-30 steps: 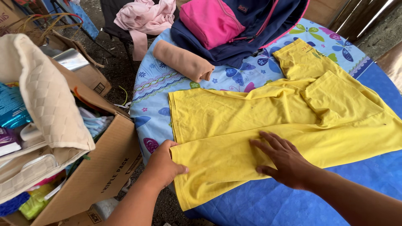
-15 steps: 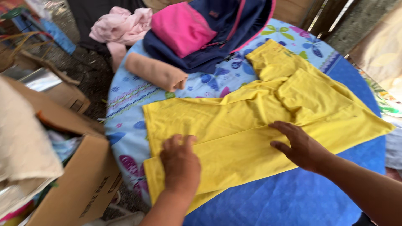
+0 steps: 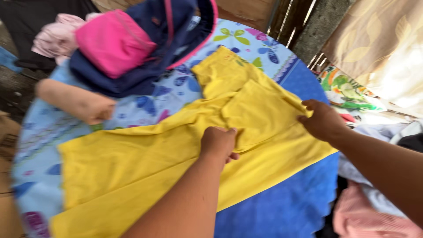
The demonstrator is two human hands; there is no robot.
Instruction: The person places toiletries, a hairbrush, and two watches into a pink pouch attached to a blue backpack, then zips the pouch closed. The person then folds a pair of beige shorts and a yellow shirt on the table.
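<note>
Yellow shirt (image 3: 145, 163) spread flat, partly folded. Left hand (image 3: 218, 143) curled, pinning midsection; right hand (image 3: 321, 120) pinching far edge.

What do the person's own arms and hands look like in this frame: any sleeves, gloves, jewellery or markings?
Both arms are bare along all of their visible length: no sleeve shows on either forearm. The left hand and the right hand wear no gloves, and no watch, bracelet or ring can be seen. No tattoos, bandages or other markings show. The frame is somewhat motion-blurred, so fine detail such as the nails cannot be made out.
</note>
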